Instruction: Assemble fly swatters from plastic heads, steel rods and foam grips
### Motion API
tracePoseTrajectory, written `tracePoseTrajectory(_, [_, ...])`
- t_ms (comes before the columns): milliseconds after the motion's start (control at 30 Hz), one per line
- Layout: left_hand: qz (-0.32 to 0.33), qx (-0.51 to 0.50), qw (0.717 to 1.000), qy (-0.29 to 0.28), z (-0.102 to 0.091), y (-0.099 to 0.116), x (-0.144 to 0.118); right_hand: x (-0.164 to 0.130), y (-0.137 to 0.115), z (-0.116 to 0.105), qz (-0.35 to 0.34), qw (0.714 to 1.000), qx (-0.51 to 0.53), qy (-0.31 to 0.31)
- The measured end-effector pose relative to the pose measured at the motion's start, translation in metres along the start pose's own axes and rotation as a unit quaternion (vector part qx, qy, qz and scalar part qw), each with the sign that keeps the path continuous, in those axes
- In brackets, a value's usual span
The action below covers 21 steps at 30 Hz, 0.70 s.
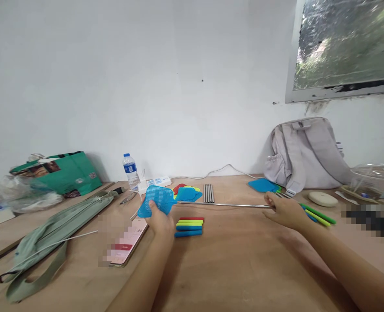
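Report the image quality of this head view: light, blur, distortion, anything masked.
Head view: soft, even daylight, only faint shadows under the forearms; the window at upper right is smeared and streaky; wide-angle bending shows at the edges; pixelated patches mask the area beside the phone and a strip at the right edge; the left hand on the blue swatter head and the right hand on the metal rod are sharp.
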State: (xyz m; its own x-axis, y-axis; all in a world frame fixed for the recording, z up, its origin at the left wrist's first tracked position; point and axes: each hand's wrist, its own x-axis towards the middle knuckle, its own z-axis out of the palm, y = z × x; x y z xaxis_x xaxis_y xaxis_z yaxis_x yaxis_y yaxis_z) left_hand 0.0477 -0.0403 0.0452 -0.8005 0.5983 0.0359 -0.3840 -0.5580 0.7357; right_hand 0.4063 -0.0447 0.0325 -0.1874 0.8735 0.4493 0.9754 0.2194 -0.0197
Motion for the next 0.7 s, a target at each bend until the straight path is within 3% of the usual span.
tracePoseTrajectory(100, [0.002,-0.061,0.996,0.061,0.001,-0.006,-0.001,0.001,-0.013,-0.002,0.031,0.999,0.029,0.003])
tracePoseTrajectory(267, [-0.056,-0.061,0.995,0.062,0.006,-0.005,-0.023,0.001,-0.033,-0.001,0.016,0.997,0.074,0.005])
tracePoseTrajectory(400, [-0.074,-0.057,0.995,0.027,0.01,-0.006,-0.049,-0.006,-0.068,0.005,-0.021,0.992,0.124,0.006])
tracePoseTrajectory(500, [-0.064,-0.057,0.996,-0.005,0.011,-0.007,-0.054,-0.011,-0.088,0.008,-0.02,0.988,0.156,0.004])
tracePoseTrajectory(600, [-0.08,-0.042,0.994,-0.063,0.008,-0.004,-0.044,-0.012,-0.092,0.007,-0.032,0.984,0.176,0.007])
tracePoseTrajectory(700, [-0.054,-0.014,0.989,-0.137,0.005,0.001,-0.029,-0.008,-0.08,0.007,-0.041,0.982,0.183,0.009])
